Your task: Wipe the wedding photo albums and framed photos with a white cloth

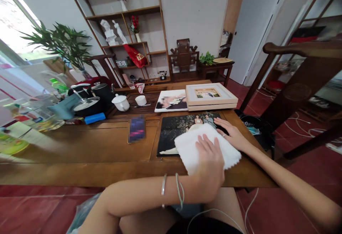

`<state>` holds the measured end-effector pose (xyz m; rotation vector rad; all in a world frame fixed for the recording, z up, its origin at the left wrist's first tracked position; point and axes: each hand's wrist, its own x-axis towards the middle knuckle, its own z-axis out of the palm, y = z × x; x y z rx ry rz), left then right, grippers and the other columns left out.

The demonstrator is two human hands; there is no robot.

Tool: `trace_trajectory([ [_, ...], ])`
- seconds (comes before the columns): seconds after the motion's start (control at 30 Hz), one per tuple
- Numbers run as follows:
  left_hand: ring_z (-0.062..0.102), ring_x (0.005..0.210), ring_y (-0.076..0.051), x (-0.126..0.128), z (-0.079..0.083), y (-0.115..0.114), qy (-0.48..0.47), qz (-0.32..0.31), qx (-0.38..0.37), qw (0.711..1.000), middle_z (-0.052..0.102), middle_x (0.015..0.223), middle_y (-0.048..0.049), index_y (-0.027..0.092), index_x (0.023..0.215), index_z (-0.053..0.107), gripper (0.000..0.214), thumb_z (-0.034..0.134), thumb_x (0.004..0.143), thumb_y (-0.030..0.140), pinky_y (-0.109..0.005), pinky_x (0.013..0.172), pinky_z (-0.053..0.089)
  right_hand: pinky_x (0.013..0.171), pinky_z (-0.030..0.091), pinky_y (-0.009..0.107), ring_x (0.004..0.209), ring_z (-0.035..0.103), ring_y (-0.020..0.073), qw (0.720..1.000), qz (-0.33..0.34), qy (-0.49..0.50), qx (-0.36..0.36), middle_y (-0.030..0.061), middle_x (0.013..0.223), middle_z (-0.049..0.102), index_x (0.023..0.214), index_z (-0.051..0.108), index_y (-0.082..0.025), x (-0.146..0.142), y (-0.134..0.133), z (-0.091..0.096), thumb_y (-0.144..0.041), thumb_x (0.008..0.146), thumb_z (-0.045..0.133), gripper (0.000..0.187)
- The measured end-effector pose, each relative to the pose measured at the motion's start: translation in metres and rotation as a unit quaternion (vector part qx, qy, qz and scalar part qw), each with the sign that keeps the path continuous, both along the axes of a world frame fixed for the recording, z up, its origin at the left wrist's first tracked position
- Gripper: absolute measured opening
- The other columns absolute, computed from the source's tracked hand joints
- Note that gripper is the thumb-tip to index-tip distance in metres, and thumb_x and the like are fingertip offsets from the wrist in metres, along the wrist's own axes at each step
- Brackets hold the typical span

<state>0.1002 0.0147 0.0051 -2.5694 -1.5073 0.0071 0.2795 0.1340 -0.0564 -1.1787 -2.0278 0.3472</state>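
A white cloth (pixel 187 146) with a scalloped edge lies spread over the lower right part of a dark photo panel (pixel 171 130), which shows a couple in wedding clothes. My left hand (pixel 210 159), with bracelets at the wrist, is on the cloth, its fingers bent over it and pressing it to the panel. The palm side is hidden. At the panel's upper right edge rests my right hand (pixel 231 134), fingers stretched out and partly behind the cloth. The panel lies flat on the wooden table (pixel 107 143).
Behind the panel are a stack of light wooden frames (pixel 213 106) and a white-edged picture (pixel 171 101). A phone-like object (pixel 136 129), blurred out, lies to the left. Farther back stand a lidded white cup (pixel 120 102) and a black pot (pixel 101 91). A chair (pixel 291 84) is at the right.
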Motion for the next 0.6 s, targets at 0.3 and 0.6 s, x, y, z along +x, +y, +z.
trace_trajectory([
  [0.3,0.030,0.138,-0.046,-0.017,0.013,-0.005,0.023,-0.083,-0.038,0.996,0.027,0.152,-0.0271,0.008,0.152,0.021,0.085,0.058,0.083,0.041,-0.059,0.101,0.040,0.111,0.035,0.056,0.132,0.046,0.0292,1.000,0.013,0.001,0.001,0.0093,0.137,0.056,0.127,0.060,-0.026,0.001,0.000,0.000,-0.041,0.092,0.047,0.040],
  [0.6,0.022,0.145,-0.032,-0.056,0.021,0.116,-0.017,-0.100,-0.097,0.990,0.021,0.159,-0.0132,0.026,0.151,0.022,0.073,0.054,0.086,0.029,-0.058,0.110,0.027,0.111,0.035,0.056,0.132,0.046,0.0283,1.000,0.002,-0.026,0.012,0.0120,0.138,0.055,0.127,0.059,-0.023,0.000,0.001,-0.001,-0.039,0.092,0.046,0.041],
])
